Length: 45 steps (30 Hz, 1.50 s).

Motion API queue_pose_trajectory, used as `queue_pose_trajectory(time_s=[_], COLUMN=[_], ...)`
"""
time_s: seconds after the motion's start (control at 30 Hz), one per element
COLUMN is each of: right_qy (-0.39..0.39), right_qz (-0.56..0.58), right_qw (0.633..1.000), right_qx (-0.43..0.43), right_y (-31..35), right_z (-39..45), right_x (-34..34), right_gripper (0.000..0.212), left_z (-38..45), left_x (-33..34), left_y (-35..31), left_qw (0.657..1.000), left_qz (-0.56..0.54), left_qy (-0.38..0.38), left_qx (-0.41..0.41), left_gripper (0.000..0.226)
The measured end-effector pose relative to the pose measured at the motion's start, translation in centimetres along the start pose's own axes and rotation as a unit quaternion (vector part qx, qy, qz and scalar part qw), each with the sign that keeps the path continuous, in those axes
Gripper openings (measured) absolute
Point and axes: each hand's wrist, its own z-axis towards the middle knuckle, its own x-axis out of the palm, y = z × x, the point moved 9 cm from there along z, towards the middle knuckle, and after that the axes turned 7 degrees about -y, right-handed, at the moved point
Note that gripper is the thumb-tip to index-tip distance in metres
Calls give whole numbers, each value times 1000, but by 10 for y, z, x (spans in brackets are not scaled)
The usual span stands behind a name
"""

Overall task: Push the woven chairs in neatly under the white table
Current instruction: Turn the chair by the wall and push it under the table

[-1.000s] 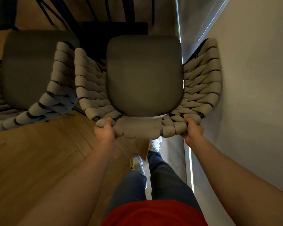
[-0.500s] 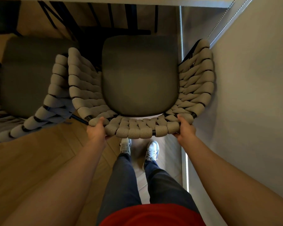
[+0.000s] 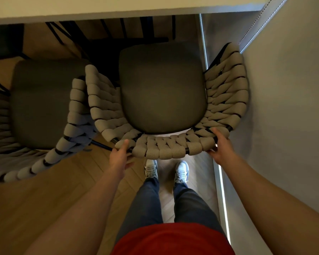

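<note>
The white table's flat edge [image 3: 118, 10] ran along the top, and the beige rope-woven chair with a dark grey seat cushion [image 3: 162, 85] stood short of it, its seat not yet underneath. A matching woven chair [image 3: 44, 105] stood beside it, likewise out. The right hand [image 3: 220, 144] gripped the backrest rim; the left hand [image 3: 119, 156] pinched it between thumb and fingers.
</note>
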Motion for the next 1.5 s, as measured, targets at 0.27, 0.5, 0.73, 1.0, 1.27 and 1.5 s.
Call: queue_pose_trajectory(time_s=[0.27, 0.5, 0.73, 1.0, 1.27, 1.5], right_qy=[22, 14, -9, -29, -52, -58], right_qz=[20, 58, 58, 31, 24, 32], right_qw=[999, 998, 998, 998, 997, 997], right_qx=[13, 7, -16, -47, -51, -50], right_y=[-37, -46, -7, -7, -19, -26], right_z=[-22, -20, -2, -5, -11, -12], right_x=[-3, 5, 3, -1, -17, -29], right_gripper=[65, 67, 58, 53, 54, 51], left_z=[11, 28, 35, 31, 28, 26], left_x=[-31, -35, -27, -26, -27, -23], left_y=[-33, -48, -71, -76, -71, -65], left_qw=[998, 998, 996, 996, 995, 995], left_qz=[46, 39, 31, 52, 71, 72], left_qy=[-4, -5, -31, -23, -16, -17], left_qx=[44, 49, 73, 71, 67, 71], left_gripper=[55, 67, 54, 44, 45, 45])
